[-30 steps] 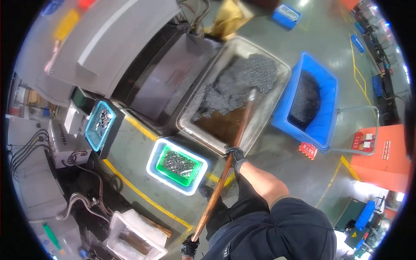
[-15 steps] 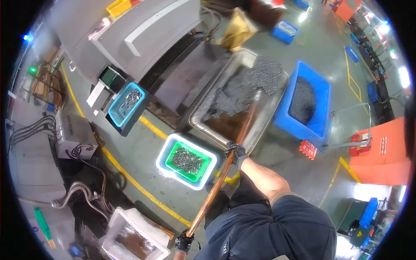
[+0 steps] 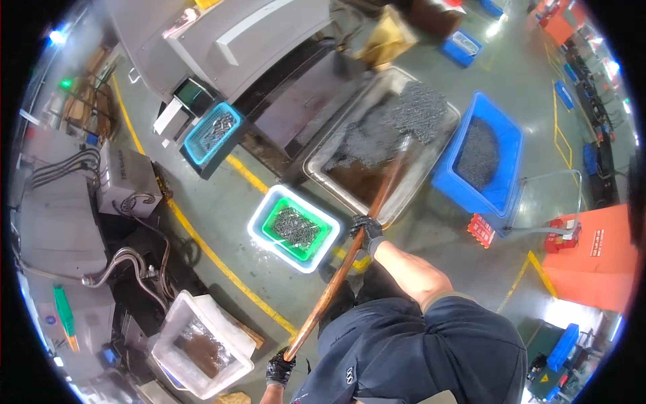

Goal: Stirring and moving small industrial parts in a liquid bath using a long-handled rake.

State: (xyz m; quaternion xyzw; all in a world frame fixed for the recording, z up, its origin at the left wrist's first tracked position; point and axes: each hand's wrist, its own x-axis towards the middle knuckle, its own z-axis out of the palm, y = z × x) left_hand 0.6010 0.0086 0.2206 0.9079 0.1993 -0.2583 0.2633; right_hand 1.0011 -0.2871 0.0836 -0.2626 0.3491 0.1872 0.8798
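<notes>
Both my hands wear dark gloves and grip one long wooden-handled tool (image 3: 330, 293). My left hand (image 3: 280, 369) is wrapped round its near end at the lower left. Farther up the shaft, my right hand (image 3: 367, 230) is closed round it. The shaft slants away over a metal tray (image 3: 383, 219) beside a grey machine. Its far end reaches grey metal shavings (image 3: 420, 111) heaped in the tray, which hide the tool's head. Brown liquid (image 3: 363, 183) shows in the near part of the tray.
Right of the tray stands a blue bin (image 3: 498, 192) with grey shavings, on a cart with a metal handle. A white tub (image 3: 259, 229) holds a green basket (image 3: 306, 252) of metal parts. A blue basket (image 3: 195, 151) hangs by the machine (image 3: 202, 60). A white bin (image 3: 239, 367) sits lower left.
The view has shifted, so the floor things on the left sit higher and the tray slightly farther right. Both hands keep their hold on the wooden-handled tool, whose far end remains at the shavings.
</notes>
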